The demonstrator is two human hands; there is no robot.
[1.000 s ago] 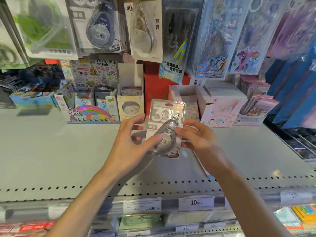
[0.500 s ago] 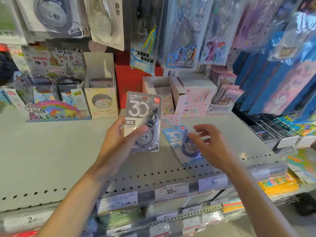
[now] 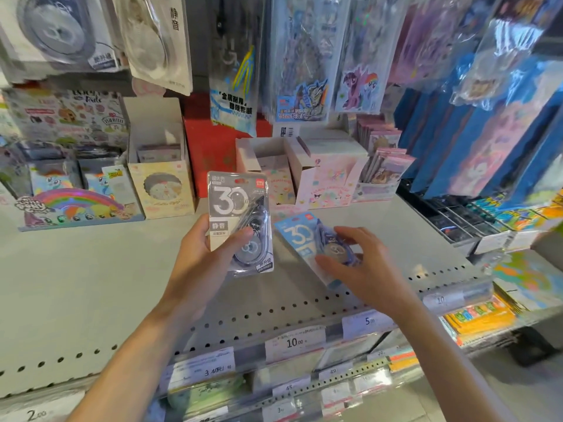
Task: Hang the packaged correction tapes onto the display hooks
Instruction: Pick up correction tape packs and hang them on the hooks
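Observation:
My left hand (image 3: pixel 202 257) grips a grey packaged correction tape (image 3: pixel 237 208) marked "30", holding it upright above the shelf with my thumb across its front. A blue packaged correction tape (image 3: pixel 300 236) lies flat on the grey shelf (image 3: pixel 91 275) to the right of it. My right hand (image 3: pixel 362 269) is on the blue pack's lower half, fingers curled over its blister. More packaged correction tapes (image 3: pixel 58 32) hang on display hooks at the upper left, one white pack (image 3: pixel 158 41) beside them.
Cardboard display boxes (image 3: pixel 161 166) and a rainbow pony box (image 3: pixel 76 205) stand along the shelf's back. Hanging stationery packs (image 3: pixel 298 56) fill the upper middle and right. Price tags (image 3: pixel 294 342) line the shelf's perforated front edge. A lower shelf with goods (image 3: pixel 478 318) sits at right.
My right hand let go of the grey pack and moved down right onto the blue pack on the shelf. My left hand now holds the grey pack alone. The view turned right.

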